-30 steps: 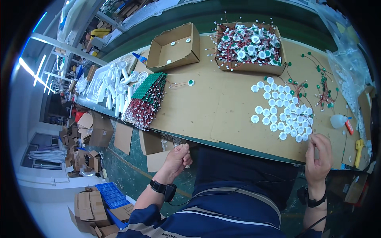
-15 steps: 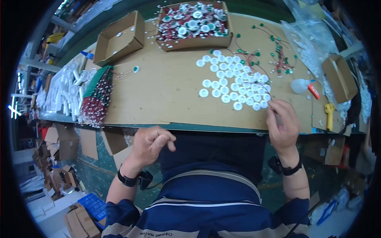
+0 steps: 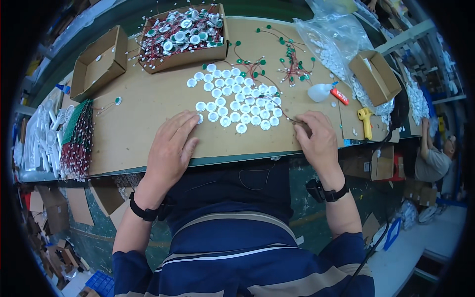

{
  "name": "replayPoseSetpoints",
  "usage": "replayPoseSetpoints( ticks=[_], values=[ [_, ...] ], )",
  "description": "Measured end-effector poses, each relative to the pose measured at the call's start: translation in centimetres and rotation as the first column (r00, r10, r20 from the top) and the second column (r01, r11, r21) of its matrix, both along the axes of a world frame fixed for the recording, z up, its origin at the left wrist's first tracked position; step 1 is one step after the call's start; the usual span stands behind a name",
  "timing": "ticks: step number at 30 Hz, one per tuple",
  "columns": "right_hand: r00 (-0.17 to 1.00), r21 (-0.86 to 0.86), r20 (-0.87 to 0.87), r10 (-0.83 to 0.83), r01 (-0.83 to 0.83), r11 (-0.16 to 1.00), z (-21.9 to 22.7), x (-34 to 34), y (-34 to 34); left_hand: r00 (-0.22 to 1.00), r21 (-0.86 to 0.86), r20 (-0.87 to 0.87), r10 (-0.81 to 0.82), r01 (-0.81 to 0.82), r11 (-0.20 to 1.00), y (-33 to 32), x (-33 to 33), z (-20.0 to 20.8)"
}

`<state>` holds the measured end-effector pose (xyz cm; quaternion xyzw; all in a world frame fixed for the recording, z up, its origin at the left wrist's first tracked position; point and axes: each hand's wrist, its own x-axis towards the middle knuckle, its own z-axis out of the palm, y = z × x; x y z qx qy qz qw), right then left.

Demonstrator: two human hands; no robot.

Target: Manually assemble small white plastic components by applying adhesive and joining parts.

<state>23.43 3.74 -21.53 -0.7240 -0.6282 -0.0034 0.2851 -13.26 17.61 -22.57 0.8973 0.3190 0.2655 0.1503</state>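
White round caps [image 3: 235,106] lie in a loose patch on the cardboard-covered tabletop. My left hand [image 3: 170,146] is over the table's near edge, fingers stretched forward and thumb apart. Its fingertips reach a cap [image 3: 199,119] at the patch's left side; whether they press on it, I cannot tell. My right hand [image 3: 317,138], right of the patch, has thumb and forefinger pinched on the end of a thin red wire [image 3: 288,117]. That wire runs back over the caps. Small green discs on red wires [image 3: 255,67] lie behind the patch, with another tangle [image 3: 294,69] farther right.
A carton [image 3: 183,57] heaped with wired discs stands at the back, beside a low carton [image 3: 99,64]. At left are a wired green bundle [image 3: 79,133] and white plastic handles [image 3: 47,131]. A squeeze bottle [image 3: 320,92], yellow glue gun [image 3: 365,123] and small carton [image 3: 378,76] are right.
My left hand has moved forward from the table edge to the caps, its curled fingers now stretched out. My right hand stays pinched beside the patch. The whole view has shifted.
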Motion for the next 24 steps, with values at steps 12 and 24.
replayPoseSetpoints(
  ticks=[12, 24],
  values=[
    [0.989, -0.029, 0.145, -0.026, 0.031, 0.999, 0.2, 1.3, 0.5, 0.992, 0.002, 0.092, -0.081, 0.081, 0.997, -0.6, -0.3, 0.0],
    [0.927, 0.085, -0.297, 0.228, -0.212, 0.974, 3.5, -5.5, 1.6, 0.961, -0.117, 0.271, -0.052, 0.087, 0.989, -0.9, 0.4, 0.0]
  ],
)
